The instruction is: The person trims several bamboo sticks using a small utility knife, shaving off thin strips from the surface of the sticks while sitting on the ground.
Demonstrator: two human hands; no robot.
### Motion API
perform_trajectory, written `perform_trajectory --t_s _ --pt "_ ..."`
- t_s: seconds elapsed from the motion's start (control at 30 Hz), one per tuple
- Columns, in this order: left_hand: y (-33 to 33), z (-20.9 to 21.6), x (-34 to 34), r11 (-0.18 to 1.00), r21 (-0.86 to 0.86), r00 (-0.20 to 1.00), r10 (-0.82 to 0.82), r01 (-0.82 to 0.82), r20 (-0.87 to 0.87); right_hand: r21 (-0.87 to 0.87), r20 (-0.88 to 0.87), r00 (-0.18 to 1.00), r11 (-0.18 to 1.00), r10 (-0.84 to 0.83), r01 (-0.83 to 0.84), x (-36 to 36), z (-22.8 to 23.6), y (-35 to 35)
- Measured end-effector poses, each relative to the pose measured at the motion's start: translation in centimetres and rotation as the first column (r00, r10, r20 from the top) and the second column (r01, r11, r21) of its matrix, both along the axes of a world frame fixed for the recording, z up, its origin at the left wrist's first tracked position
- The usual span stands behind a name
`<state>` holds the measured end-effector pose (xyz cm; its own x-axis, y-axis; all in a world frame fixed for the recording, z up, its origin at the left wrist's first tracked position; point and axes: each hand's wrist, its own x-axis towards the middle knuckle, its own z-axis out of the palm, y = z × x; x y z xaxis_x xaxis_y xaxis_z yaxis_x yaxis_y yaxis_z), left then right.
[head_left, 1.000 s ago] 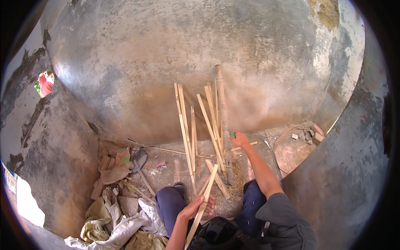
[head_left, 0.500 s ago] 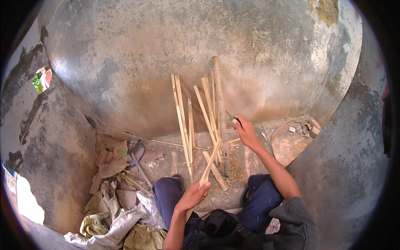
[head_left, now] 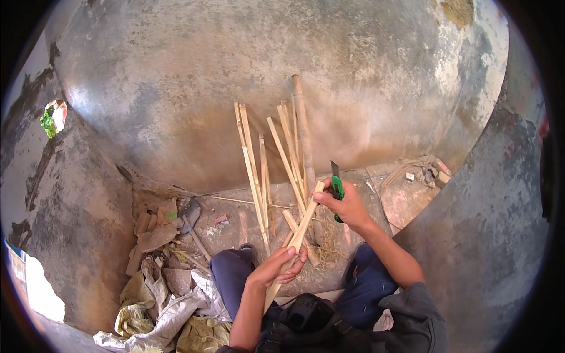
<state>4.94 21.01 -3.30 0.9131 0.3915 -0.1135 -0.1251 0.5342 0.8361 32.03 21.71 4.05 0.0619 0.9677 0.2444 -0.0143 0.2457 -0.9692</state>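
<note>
My left hand [head_left: 280, 267] is closed round a pale wooden strip [head_left: 303, 226] near its lower part, with the strip slanting up to the right. My right hand [head_left: 342, 203] holds a green utility knife [head_left: 338, 187], its blade out and pointing upward. The thumb of that hand touches the strip's upper end. Behind the strip, a short cut piece of wood [head_left: 308, 250] lies on the floor among thin shavings [head_left: 329, 250]. Several long pale strips [head_left: 249, 167] and a round bamboo pole [head_left: 302, 126] lean against the wall just beyond my hands.
Crumpled sacks [head_left: 170, 312] and broken brick or tile pieces [head_left: 154, 232] are heaped at the left. A coil of cord [head_left: 400, 176] lies at the right by the wall base. Rough plaster walls [head_left: 194, 70] close in ahead and on both sides.
My right hand has turned the knife upright and come to the strip's upper end. The strip has shifted slightly up and right, and my left hand still grips it.
</note>
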Motion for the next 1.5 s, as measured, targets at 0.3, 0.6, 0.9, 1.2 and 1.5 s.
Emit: perform_trajectory --t_s 0.3,0.6,0.9,1.2,1.5 --pt "0.9 3.7 2.5 0.994 0.05 0.995 0.094 -0.093 -0.024 -0.039 -0.075 0.996 0.997 0.056 -0.059 -0.2 -0.2 -0.1" --pt "1.8 3.4 2.0 0.996 0.024 0.996 0.087 -0.087 0.022 -0.034 -0.087 0.989 0.992 0.121 -0.125 -0.7 0.4 0.3" --pt "0.8 5.7 2.3 0.845 0.426 0.907 0.404 -0.322 -0.117 0.236 0.356 0.916 0.966 -0.188 0.106 0.8 0.2 0.6" --pt "0.0 5.6 2.3 0.819 0.396 0.866 0.489 -0.415 -0.104 0.508 0.71 0.631 0.848 -0.313 -0.151 -2.4 0.3 -1.8" --pt "-0.8 5.8 2.0 0.649 0.616 0.756 0.642 -0.447 -0.127 0.568 0.717 0.577 0.808 -0.392 -0.156 -3.6 -0.8 -2.4"
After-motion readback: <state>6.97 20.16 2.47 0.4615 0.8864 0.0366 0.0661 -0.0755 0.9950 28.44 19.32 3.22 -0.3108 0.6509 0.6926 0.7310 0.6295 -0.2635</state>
